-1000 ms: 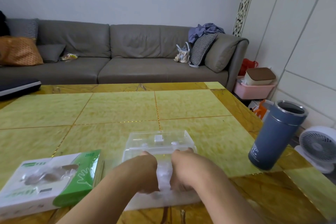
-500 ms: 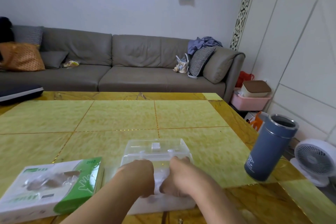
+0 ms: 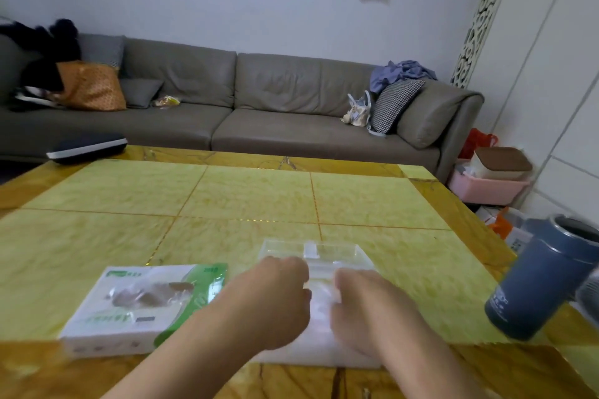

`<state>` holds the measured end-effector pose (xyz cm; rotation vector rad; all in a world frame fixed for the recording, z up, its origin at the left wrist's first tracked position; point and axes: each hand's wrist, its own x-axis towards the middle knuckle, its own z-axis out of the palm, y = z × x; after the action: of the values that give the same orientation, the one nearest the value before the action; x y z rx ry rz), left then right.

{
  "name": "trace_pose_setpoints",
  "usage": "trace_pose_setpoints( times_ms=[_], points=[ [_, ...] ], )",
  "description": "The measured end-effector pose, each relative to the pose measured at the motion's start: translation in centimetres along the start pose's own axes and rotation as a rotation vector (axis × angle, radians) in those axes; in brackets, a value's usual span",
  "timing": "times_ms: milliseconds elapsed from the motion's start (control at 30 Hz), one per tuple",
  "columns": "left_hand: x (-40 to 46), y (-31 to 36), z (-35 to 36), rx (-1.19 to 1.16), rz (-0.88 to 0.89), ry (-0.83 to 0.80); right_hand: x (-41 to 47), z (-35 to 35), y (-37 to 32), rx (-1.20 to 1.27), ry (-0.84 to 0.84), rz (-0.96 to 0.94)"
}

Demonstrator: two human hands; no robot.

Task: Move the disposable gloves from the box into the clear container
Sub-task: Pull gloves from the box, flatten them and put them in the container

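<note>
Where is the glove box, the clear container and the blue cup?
glove box [image 3: 136, 304], head view, on its white top face.
clear container [image 3: 327, 253], head view, on its far wall.
blue cup [image 3: 538, 282], head view, on its side.

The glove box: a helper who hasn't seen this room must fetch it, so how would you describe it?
On the yellow tiled table, look at the near edge, left of the clear container under both hands. The glove box lies flat there: white cardboard with a green end, unlike the blue cup on the right.
</note>
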<state>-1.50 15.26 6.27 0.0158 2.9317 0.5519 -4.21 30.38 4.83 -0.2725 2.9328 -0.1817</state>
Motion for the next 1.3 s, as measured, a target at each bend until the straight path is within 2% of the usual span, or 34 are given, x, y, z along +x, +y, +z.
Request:
trace_pose_setpoints(
  times_ms=[67,133,267,333,500,600,667,767,800,900,1067,1200,1300],
  points=[
    [-1.2,-1.8,-1.4,-0.089,-0.006,0.190,-0.5,-0.4,-0.7,-0.026,0.124,-0.004],
    [-2.0,-4.8,-2.8,-0.048,-0.082,0.319,-0.8,-0.4,-1.7,0.044,0.271,-0.038],
    [-3.1,-12.7,-3.7,0.020,-0.327,0.275,-0.4,1.0,-3.7,0.222,0.424,-0.222],
    [-3.0,-15.5,-2.8,0.055,-0.364,0.205,-0.2,1.8,-4.7,0.225,0.451,-0.330],
    [-2.5,-17.7,-0.6,0.152,-0.224,-0.033,-0.1,3.9,-8.8,0.084,0.353,-0.588],
    [-2.4,-17.3,-0.4,0.192,-0.169,-0.051,0.0,5.0,-11.5,0.001,0.220,-0.709],
    [-2.2,-17.1,-0.2,0.144,-0.185,0.042,0.0,5.5,-12.7,-0.047,0.153,-0.746],
    [-2.3,-17.4,-0.6,-0.024,-0.250,0.322,0.0,6.2,-13.2,-0.064,0.127,-0.734],
    [-2.3,-17.4,-0.9,-0.034,-0.239,0.366,0.0,6.3,-13.0,-0.056,0.136,-0.726],
    [-1.7,-18.0,-0.7,0.011,-0.224,0.316,0.2,6.7,-12.7,-0.045,0.147,-0.727],
    [-0.9,-17.9,-0.5,0.081,-0.245,0.411,0.3,6.8,-12.6,-0.038,0.122,-0.723],
    [-1.5,-18.3,-0.8,-0.053,-0.150,0.509,0.1,6.3,-12.6,-0.024,0.112,-0.727],
    [-2.1,-18.2,-2.0,-0.299,-0.113,0.635,0.0,6.2,-12.7,-0.025,0.130,-0.727]
  ],
)
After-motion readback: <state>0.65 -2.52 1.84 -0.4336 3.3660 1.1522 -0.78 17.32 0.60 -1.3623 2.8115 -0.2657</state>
